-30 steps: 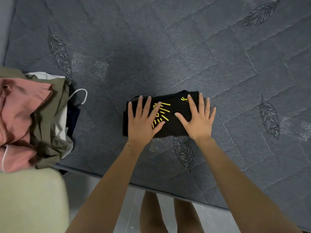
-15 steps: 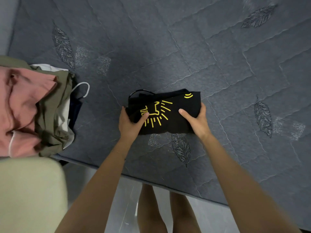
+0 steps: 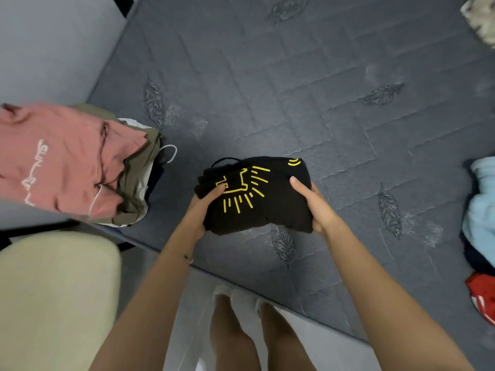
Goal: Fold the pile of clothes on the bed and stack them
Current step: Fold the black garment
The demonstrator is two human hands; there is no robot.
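Gripping the folded shirt by both ends over the bed, left hand and right hand with fingers curled round it, I judged it light, soft and apt to unfold unless held underneath.

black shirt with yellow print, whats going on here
A person grips the folded black shirt at both ends, left hand on its left edge, right hand on its right, over the grey bed. A pile topped by a pink top lies at the left; a light blue garment and a red garment lie at the right edge.
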